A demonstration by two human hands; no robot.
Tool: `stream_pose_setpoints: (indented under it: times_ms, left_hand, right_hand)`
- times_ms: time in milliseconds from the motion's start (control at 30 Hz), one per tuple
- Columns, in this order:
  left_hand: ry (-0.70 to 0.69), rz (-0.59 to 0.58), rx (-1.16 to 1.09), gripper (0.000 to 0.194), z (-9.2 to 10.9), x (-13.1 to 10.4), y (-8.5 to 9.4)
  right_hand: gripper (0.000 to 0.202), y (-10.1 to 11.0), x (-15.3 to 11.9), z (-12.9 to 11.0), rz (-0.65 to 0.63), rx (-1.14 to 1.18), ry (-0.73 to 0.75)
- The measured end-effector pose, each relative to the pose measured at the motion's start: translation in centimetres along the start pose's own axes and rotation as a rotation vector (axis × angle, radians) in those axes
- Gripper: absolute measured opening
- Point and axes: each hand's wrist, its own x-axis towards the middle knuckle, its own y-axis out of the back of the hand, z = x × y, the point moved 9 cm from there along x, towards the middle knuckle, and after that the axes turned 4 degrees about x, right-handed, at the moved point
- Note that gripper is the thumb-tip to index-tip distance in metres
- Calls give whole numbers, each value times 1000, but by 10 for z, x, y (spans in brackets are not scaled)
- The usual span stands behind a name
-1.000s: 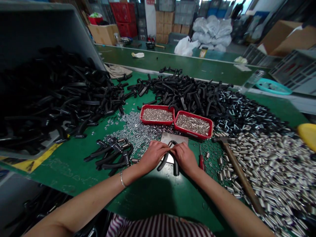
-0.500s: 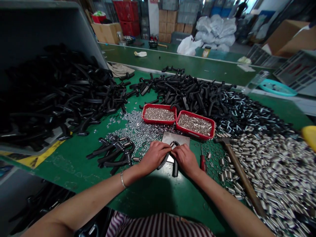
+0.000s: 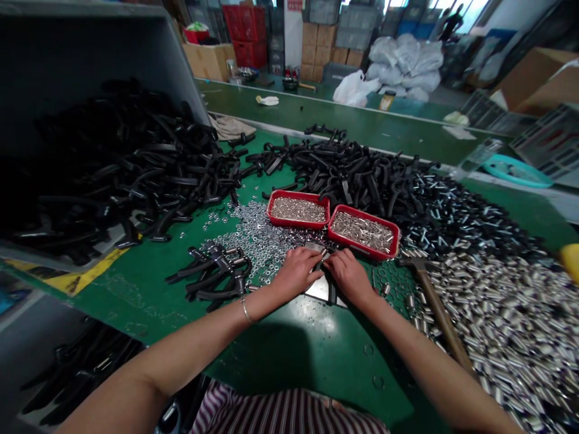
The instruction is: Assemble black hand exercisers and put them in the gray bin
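My left hand and my right hand meet over a small metal plate. Their fingers are closed around a black handle piece, whose straight end sticks out below. Something shiny, like a small coil spring, shows between my fingertips; the fingers hide most of the joint. Left of my hands lie several black plier-like tools with springs. Loose nuts spread behind my left hand. Beyond the plate stand two red trays, one with tiny metal parts, the other with pins.
A hammer lies right of my right arm, beside a large heap of springs. Black handles and bolts are piled at the back. A tipped grey bin spills more handles at left.
Both hands have shifted slightly up and right in view, together with the whole scene. The black piece has turned; its curved arm, seen earlier by my left hand, is now hidden.
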Motion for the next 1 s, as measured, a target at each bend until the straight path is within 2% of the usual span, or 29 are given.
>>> stream_pose_setpoints:
  times_ms: [233,300,367,467,500,567,633,700,800,933,1000]
  left_hand:
    - [-1,9,-7,40,6,-3,-1]
    - [-17,-3,-9,41,7,-6,0]
    - [-56,-6,-14,43,2,-4,6]
    - [-77,68,41,36,-23,13,33]
    - [-53,107,91,32,-37,24,45]
    - [45,142,237,27,-71,51,65]
    - [169,61,396,26,-104,81,72]
    - [255,-49,489,23,-128,103,70]
    - [269,-103,513,19,-140,118,62]
    - [237,-61,532,28,-137,110,57]
    - [228,-38,531,30,-135,105,56]
  right_hand:
    - [24,-4,1,-11,-15,-83,-28]
    - [24,4,-3,-10,-38,-48,-9]
    - [29,29,-20,6,11,-24,-58]
    - [35,85,-76,53,154,-208,-268]
    - [35,97,-97,66,123,-324,-324]
    - [36,112,-135,91,-16,-539,-442]
    - [34,114,-161,105,-173,-650,-515]
    - [32,112,-171,111,-269,-694,-542]
    - [32,110,-174,121,-306,-728,-588]
    - [34,107,-182,151,-351,-594,-620]
    - [34,112,-183,161,-324,-481,-591]
